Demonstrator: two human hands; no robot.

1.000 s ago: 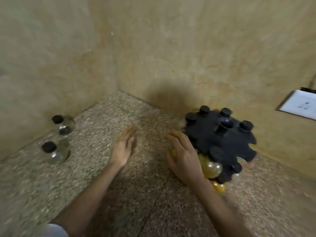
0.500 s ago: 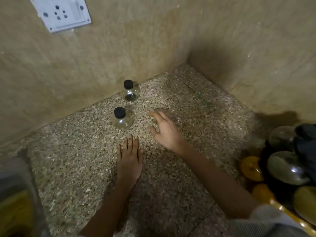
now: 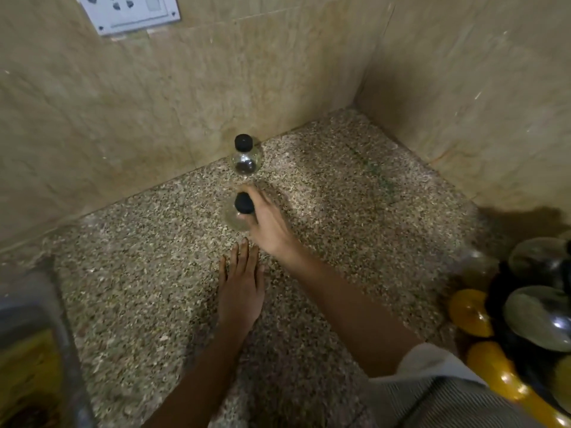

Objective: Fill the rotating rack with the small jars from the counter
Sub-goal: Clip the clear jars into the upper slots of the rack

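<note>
Two small round glass jars with black caps stand on the speckled counter [image 3: 154, 304] by the left wall. The far jar [image 3: 245, 159] holds something dark and stands alone. My right hand [image 3: 267, 220] is wrapped around the near jar [image 3: 239, 211], with the fingers round its neck and cap while it rests on the counter. Just behind it, my left hand [image 3: 242, 285] lies flat on the counter with fingers together and holds nothing. The rotating rack [image 3: 531, 307] shows at the right edge, black, with clear and yellow round jars in it.
Beige tiled walls meet in a corner at the back. A white socket plate [image 3: 129, 12] hangs on the left wall. A steel sink edge [image 3: 46, 319] sits at the lower left.
My view swung left from the rack to the two jars. My right hand left the rack, crossed the counter and closed on the near jar. My left hand stayed flat.
</note>
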